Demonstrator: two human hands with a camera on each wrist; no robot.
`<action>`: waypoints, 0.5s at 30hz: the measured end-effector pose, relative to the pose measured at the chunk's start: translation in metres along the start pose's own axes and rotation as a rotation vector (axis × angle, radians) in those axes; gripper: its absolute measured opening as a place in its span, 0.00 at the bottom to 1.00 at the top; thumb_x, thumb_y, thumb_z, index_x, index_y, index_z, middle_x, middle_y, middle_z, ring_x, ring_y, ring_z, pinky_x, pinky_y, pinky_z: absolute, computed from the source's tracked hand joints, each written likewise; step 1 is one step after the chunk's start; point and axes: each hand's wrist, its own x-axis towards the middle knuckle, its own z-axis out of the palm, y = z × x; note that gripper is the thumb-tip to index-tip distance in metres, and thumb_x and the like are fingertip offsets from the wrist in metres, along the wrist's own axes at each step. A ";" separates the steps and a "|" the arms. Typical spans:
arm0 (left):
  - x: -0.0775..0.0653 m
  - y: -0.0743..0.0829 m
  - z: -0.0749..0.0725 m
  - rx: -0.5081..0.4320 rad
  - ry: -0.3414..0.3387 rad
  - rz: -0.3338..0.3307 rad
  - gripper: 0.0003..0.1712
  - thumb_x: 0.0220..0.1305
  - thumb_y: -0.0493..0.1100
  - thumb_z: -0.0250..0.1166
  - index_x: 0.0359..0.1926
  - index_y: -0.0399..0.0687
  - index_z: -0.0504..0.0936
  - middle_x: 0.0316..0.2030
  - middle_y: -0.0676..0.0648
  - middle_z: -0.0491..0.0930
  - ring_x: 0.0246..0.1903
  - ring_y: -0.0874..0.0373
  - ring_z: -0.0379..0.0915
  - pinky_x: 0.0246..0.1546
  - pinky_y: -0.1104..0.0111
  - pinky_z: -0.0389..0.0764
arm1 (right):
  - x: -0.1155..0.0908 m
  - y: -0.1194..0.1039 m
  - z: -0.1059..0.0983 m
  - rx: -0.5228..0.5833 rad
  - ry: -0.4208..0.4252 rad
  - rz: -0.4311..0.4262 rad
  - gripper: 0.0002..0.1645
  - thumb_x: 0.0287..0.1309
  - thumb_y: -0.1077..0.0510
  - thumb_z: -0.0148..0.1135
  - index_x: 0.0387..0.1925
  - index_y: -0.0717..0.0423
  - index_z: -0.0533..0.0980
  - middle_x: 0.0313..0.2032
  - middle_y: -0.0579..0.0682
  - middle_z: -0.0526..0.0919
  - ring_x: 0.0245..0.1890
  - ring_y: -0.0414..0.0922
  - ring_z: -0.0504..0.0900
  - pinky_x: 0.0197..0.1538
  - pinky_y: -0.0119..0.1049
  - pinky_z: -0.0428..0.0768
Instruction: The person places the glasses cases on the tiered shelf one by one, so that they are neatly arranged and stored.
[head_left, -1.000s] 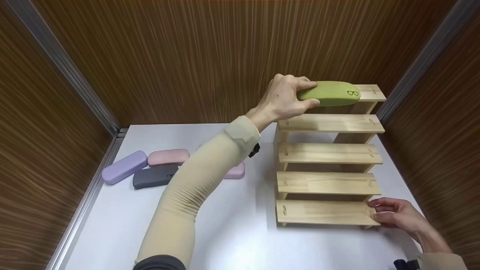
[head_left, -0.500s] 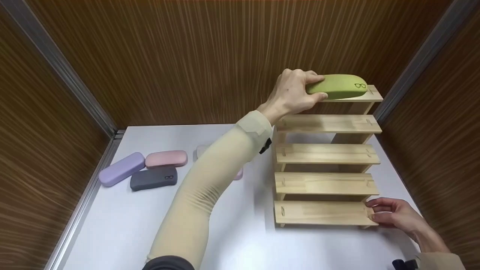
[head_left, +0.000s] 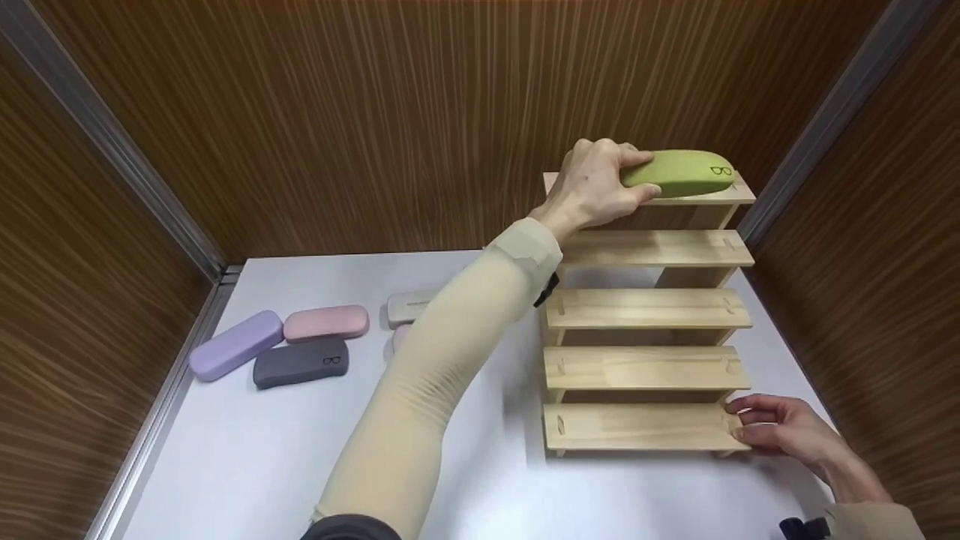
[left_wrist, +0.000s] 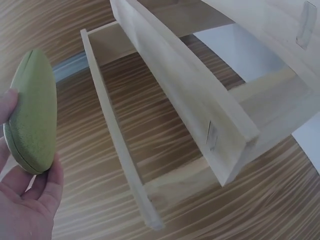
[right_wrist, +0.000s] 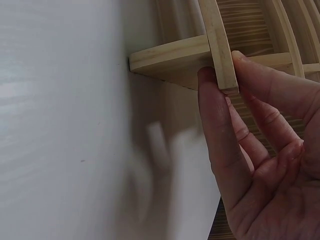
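Observation:
My left hand grips one end of a green glasses case, thumb on the near side and fingers on the far side. The case, marked with a small glasses drawing, overlaps the top shelf of the wooden stepped rack in the head view. From the left wrist, the green case shows a gap between it and the top board. Down at the rack's lower right corner, my right hand pinches the end of the lowest board between thumb and fingers.
On the white table at left lie a purple case, a pink case and a dark grey case. A whitish case and a pale pink one are partly behind my left sleeve. Wood-patterned panels enclose the table.
My left hand has carried the green case up and rightward over the top shelf, slowing in the last half second. The right hand keeps its pinch on the lowest board. The head view has shifted slightly.

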 end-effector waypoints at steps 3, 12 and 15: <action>0.001 -0.001 0.006 -0.018 0.008 -0.014 0.30 0.71 0.56 0.78 0.71 0.56 0.88 0.63 0.58 0.92 0.61 0.62 0.89 0.57 0.76 0.82 | 0.000 0.000 0.002 -0.001 -0.003 -0.001 0.20 0.72 0.65 0.71 0.55 0.38 0.89 0.43 0.35 0.94 0.43 0.36 0.93 0.46 0.33 0.93; 0.007 -0.001 0.025 -0.004 0.054 -0.018 0.30 0.70 0.56 0.78 0.70 0.57 0.88 0.62 0.57 0.93 0.55 0.63 0.90 0.52 0.75 0.84 | 0.000 0.004 0.005 0.008 -0.009 -0.013 0.21 0.73 0.66 0.69 0.53 0.35 0.89 0.42 0.35 0.94 0.41 0.35 0.93 0.45 0.33 0.93; 0.011 0.002 0.033 0.001 0.073 -0.007 0.30 0.70 0.56 0.78 0.70 0.57 0.88 0.62 0.57 0.93 0.57 0.62 0.91 0.53 0.75 0.84 | -0.001 0.002 0.005 0.007 -0.007 -0.020 0.21 0.73 0.67 0.69 0.54 0.36 0.89 0.41 0.36 0.94 0.41 0.35 0.93 0.45 0.32 0.93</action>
